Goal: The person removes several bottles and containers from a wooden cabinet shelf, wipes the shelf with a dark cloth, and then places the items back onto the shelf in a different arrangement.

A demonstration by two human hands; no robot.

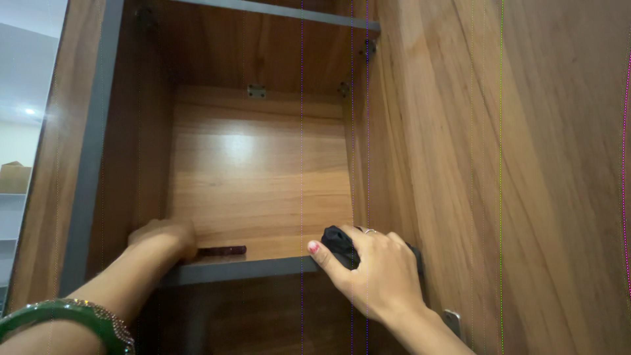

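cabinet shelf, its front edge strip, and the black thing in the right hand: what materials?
Shelf: looks like wood-grain laminate or veneer board; printed-looking grain, soft sheen from a light glare.
Edge strip: grey, matte, smooth; probably plastic edge banding or painted trim, can't tell which.
Black thing in the right hand: matte, creased and lumpy, so likely cloth or another soft material.

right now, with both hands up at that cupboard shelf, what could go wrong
The black object in the right hand sits right at the grey shelf edge, so a loosened grip could let it drop. The left hand reaches in beside a small dark item near the same edge and might nudge it off.
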